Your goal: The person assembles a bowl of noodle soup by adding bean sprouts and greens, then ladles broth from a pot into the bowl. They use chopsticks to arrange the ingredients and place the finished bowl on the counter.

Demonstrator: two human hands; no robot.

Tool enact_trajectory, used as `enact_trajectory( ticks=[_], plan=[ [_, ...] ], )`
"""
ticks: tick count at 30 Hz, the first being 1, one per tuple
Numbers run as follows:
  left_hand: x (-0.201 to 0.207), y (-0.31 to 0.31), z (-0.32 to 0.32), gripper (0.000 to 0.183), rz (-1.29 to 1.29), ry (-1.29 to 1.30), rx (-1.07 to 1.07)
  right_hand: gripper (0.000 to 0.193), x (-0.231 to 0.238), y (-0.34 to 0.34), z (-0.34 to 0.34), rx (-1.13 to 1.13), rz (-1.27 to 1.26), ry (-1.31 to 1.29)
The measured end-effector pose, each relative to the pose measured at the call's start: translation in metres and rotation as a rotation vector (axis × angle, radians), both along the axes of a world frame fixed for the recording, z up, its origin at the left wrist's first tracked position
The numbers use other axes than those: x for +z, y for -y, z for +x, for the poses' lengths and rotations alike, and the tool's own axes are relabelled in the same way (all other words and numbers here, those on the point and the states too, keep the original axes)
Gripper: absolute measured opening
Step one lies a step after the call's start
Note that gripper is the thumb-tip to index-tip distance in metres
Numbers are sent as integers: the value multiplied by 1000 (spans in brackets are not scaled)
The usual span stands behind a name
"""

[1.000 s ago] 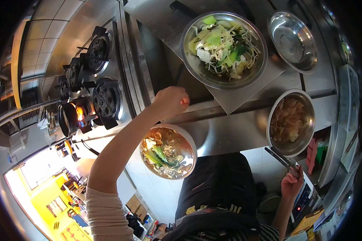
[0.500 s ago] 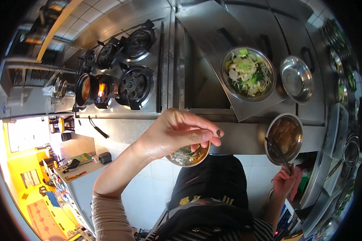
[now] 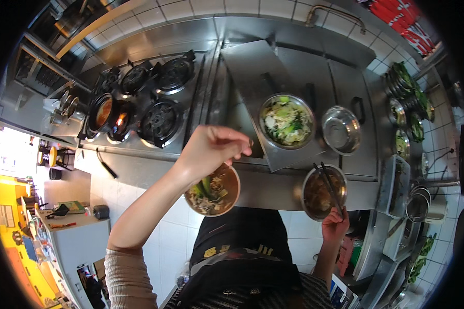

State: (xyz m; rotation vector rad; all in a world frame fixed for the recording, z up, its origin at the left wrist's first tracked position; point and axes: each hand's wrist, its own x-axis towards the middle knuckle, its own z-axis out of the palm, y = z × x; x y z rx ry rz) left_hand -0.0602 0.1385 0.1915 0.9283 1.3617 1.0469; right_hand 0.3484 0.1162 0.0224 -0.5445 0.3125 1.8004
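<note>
- Plainly, with twelve o'clock straight ahead of the person [image 3: 242, 260], the soup bowl [image 3: 237, 193] sits at seven, greens [image 3: 205, 186] inside. Its near rim shows over the floor [image 3: 172, 234], so I can't tell what bears it; close to the body, it seems placed for easy reach.
- Past that bowl's far rim hangs the left hand [image 3: 211, 147], fingers drawn in toward the thumb, tips aimed at two o'clock. A dark speck [image 3: 250, 143] shows there, but I can't make out whether it is pinched.
- At four o'clock, the right hand [image 3: 336, 225] has its fingers closed around dark sticks [image 3: 336, 203], chopsticks or slim tongs. They slant toward eleven across a steel bowl [image 3: 303, 196] of brownish food [image 3: 317, 195]; gripping the near end presumably spares the fingers a wetting.
- That bowl is at the front edge of the counter [image 3: 263, 188], probably so the right hand needn't stretch.
- Around two, the vegetable bowl [image 3: 286, 146] stands on a metal sheet [image 3: 247, 56], the spare bowl [image 3: 340, 130] just beside it at its three o'clock; both look set back to leave the front free.
- Toward ten, a pan [image 3: 94, 119] is by a flame [image 3: 120, 120], well apart from the bowls, likely because the heat is there.
</note>
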Motion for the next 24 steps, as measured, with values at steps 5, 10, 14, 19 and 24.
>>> enact_trajectory(
  ticks=[5, 10, 14, 19, 24],
  plan=[
    [-58, -95, 45, 13, 135, -549, -50, 24, 8, 19, 26, -152, 44, -26],
    [-102, -155, 74, 13, 171, -765, -71, 22, 10, 38, 54, -246, 5, -82],
    [-102, -160, 65, 24, 189, -599, -129, 21, 8, 40, 57, -282, -27, -76],
    [-77, -87, -20, 34, 212, -435, -15, 23, 6, 19, 39, -157, -42, -117],
    [-95, 89, -107, 31, 42, -229, 556, 23, 0, -12, 1, 66, -6, -113]
  ],
)
